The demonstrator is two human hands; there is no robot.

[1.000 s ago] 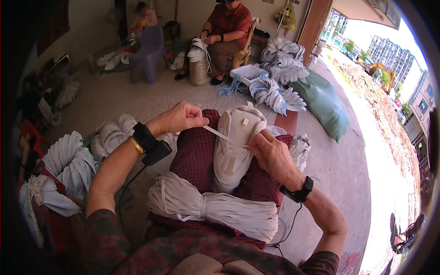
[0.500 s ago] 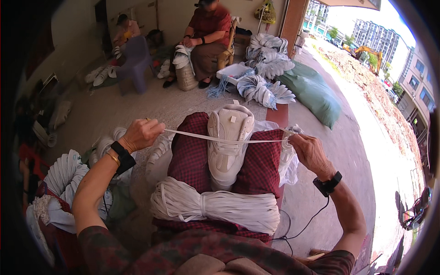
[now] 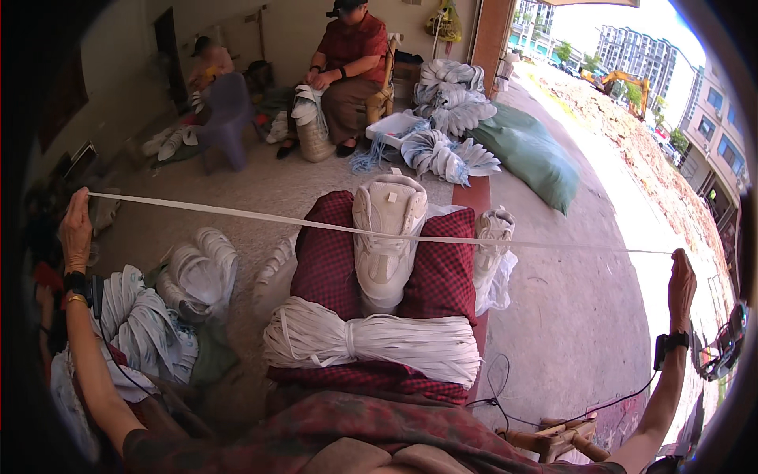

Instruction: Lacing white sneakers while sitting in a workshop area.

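A white sneaker [image 3: 387,237] lies upright between my knees on dark red checked trousers [image 3: 324,261]. A long flat white shoelace [image 3: 260,217] runs through the shoe and is stretched taut across the whole view. My left hand [image 3: 76,229] pinches its left end far out at the left. My right hand [image 3: 681,280] grips the other end far out at the right. A thick bundle of white laces [image 3: 371,344] rests across my lap just below the shoe.
Heaps of white shoes and lace bundles [image 3: 170,300] lie on the floor at my left, another white shoe [image 3: 491,237] at my right knee. Two seated people [image 3: 351,59] work at the back beside more shoe piles [image 3: 450,126] and a green sack [image 3: 533,162].
Both hands have swung far apart from the shoe, pulling the lace out from a short span into a long taut line across the view.
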